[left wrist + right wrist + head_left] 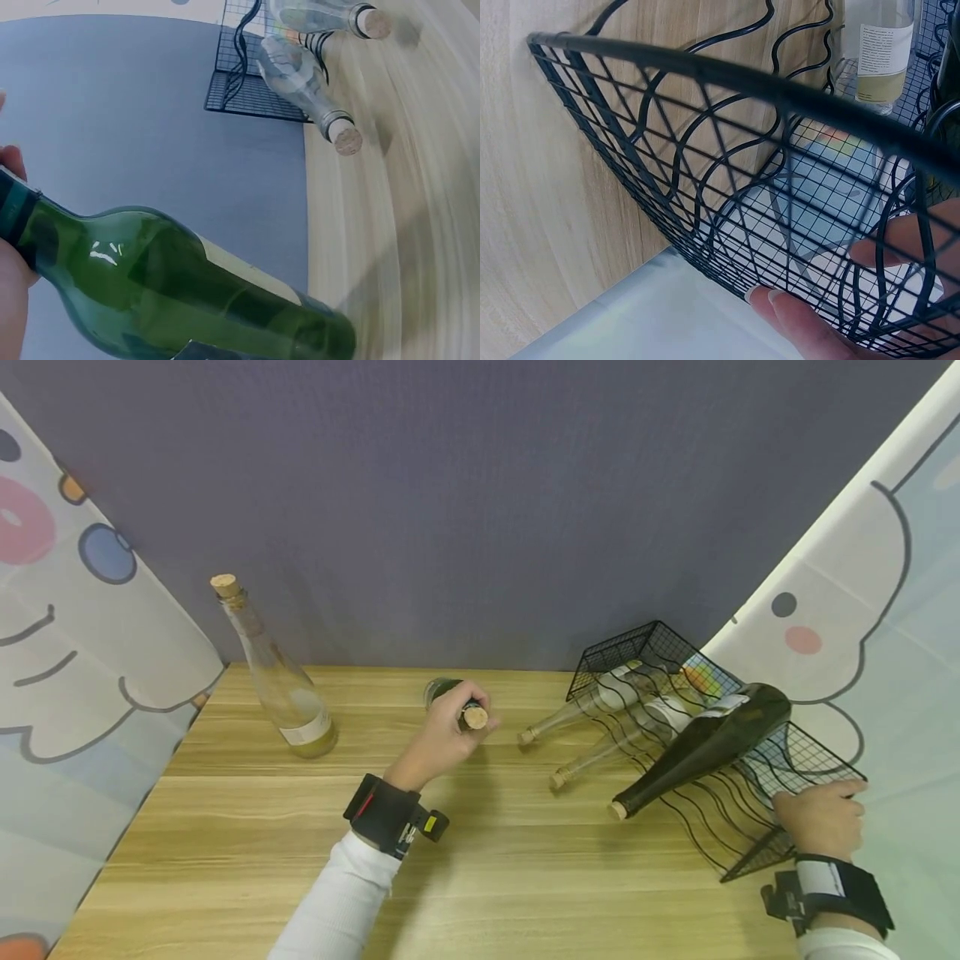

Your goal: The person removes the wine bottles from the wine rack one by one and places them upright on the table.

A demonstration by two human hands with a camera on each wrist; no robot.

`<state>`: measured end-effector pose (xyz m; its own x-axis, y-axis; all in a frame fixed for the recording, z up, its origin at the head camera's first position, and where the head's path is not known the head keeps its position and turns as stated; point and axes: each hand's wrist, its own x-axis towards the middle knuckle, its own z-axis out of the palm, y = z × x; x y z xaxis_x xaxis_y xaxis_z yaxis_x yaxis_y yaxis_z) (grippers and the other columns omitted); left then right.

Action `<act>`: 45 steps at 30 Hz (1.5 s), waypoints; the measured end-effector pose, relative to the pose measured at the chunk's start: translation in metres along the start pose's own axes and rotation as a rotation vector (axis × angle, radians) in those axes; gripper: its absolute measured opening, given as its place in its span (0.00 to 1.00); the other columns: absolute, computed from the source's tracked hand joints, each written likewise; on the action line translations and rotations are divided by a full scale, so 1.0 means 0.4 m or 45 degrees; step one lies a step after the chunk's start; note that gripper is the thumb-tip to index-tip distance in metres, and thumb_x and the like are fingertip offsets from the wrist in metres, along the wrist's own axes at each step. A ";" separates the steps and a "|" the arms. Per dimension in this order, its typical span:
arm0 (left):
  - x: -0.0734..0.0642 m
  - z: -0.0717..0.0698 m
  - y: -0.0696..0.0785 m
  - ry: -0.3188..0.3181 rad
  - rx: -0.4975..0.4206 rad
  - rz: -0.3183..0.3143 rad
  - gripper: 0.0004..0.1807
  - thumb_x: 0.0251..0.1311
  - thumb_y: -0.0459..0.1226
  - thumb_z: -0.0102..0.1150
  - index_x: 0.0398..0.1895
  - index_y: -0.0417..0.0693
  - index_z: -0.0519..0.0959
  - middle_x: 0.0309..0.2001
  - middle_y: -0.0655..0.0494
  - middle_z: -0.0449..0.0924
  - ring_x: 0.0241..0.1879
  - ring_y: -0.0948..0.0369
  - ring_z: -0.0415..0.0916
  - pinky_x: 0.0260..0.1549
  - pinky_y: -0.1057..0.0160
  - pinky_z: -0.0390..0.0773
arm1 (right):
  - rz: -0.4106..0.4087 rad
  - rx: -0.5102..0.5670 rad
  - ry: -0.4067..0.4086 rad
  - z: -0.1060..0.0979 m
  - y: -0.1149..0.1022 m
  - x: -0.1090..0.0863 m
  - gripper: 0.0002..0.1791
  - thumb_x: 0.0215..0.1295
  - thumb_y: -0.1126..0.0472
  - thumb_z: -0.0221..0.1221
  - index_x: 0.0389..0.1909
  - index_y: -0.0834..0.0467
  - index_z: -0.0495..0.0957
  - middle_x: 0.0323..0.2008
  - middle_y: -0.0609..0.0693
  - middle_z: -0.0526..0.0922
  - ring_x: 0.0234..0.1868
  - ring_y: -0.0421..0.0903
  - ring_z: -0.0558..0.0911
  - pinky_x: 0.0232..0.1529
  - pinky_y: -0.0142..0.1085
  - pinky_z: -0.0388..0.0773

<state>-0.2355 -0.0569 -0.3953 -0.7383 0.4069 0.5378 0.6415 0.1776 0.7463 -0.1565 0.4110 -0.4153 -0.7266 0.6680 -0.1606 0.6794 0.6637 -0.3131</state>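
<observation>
My left hand [450,727] grips a green glass bottle [172,277] by its neck, just under the cork; the bottle stands near the back of the table. My right hand [821,818] holds the near right corner of a black wire wine rack [757,852], fingers curled about its mesh side in the right wrist view. Across the rack's wavy bars lie a dark green corked bottle [705,752] and two clear corked bottles, one farther back [570,714] and one in the middle [600,756], their necks all toward the table's middle.
A clear corked bottle [288,685] with a little yellowish liquid stands upright at the back left of the wooden table [225,843]. A grey partition [450,510] rises behind the table. Printed cartoon sheets [82,635] border both sides.
</observation>
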 end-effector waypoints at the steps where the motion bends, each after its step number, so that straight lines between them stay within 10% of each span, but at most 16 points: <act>1: 0.002 -0.002 0.001 0.019 -0.007 0.006 0.12 0.57 0.27 0.64 0.34 0.40 0.68 0.32 0.47 0.72 0.31 0.57 0.68 0.32 0.61 0.71 | -0.001 0.000 0.000 0.000 0.001 0.000 0.52 0.61 0.59 0.44 0.62 0.84 0.17 0.55 0.96 0.51 0.50 0.86 0.63 0.47 0.70 0.69; 14: 0.028 -0.024 0.018 0.225 -0.036 0.061 0.12 0.55 0.25 0.64 0.33 0.35 0.68 0.28 0.42 0.73 0.25 0.58 0.65 0.27 0.64 0.65 | 0.010 -0.001 -0.008 -0.001 -0.003 0.000 0.51 0.61 0.59 0.44 0.63 0.84 0.17 0.56 0.96 0.50 0.50 0.85 0.63 0.46 0.69 0.70; 24: 0.045 -0.031 0.058 0.335 0.012 0.089 0.12 0.57 0.26 0.62 0.35 0.31 0.67 0.31 0.36 0.76 0.33 0.50 0.75 0.38 0.48 0.77 | 0.009 -0.003 0.003 0.001 0.001 0.002 0.51 0.61 0.58 0.44 0.63 0.84 0.17 0.55 0.96 0.50 0.50 0.86 0.63 0.46 0.70 0.70; 45: 0.064 -0.046 0.098 0.236 -0.144 -0.226 0.14 0.65 0.35 0.58 0.43 0.35 0.66 0.38 0.45 0.70 0.39 0.55 0.69 0.43 0.55 0.70 | 0.004 -0.003 0.008 0.002 0.000 0.002 0.51 0.62 0.58 0.44 0.62 0.84 0.18 0.56 0.96 0.49 0.50 0.86 0.63 0.46 0.70 0.70</act>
<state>-0.2331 -0.0561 -0.3452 -0.8693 0.2056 0.4495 0.4789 0.1259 0.8688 -0.1573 0.4113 -0.4160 -0.7240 0.6719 -0.1559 0.6817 0.6626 -0.3103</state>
